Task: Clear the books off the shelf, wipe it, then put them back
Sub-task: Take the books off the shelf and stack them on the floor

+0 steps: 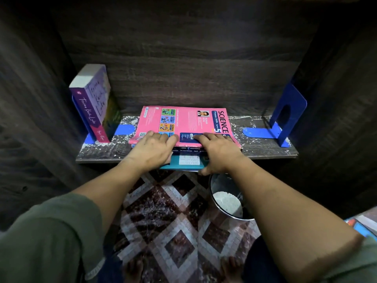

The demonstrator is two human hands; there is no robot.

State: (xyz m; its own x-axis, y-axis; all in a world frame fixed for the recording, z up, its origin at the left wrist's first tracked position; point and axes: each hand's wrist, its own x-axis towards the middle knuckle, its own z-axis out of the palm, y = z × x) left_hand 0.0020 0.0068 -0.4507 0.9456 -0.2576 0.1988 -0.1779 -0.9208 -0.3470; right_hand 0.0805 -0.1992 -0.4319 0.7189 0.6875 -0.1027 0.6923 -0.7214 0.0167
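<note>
Both hands gripped the flat stack of books (183, 144) at its near edge: the left hand (152, 149) lay with its fingers spread over the pink cover and its thumb hidden, while the right hand (216, 152) had its fingers on top and its thumb hooked under the bottom, teal book (183, 162), so each hand held the stack rather than merely resting on it. That stack sat in the middle of the dusty shelf (271, 149), lying flat, its long axis running from 9 to 3 o'clock; the pink science book (183, 121) on top had its title reading toward 3 o'clock, with the top of the cover at that end. The near edge of the teal book overhung the front lip of the shelf toward 6 o'clock. At 9 o'clock from the stack a purple book (91, 103) stood upright, leaning a little, its spine facing 6 o'clock and its long axis vertical, propped against a blue bookend (124, 129) whose foot reached toward the stack. At 3 o'clock, well apart from the stack, a second blue bookend (285, 113) stood by the side wall, its foot pointing toward 9 o'clock. White specks covered the shelf board around the books. Below the shelf, at 5 o'clock from the hands, a round metal bin (216, 193) stood on a diamond-patterned mat (173, 231), with something pale inside it.
</note>
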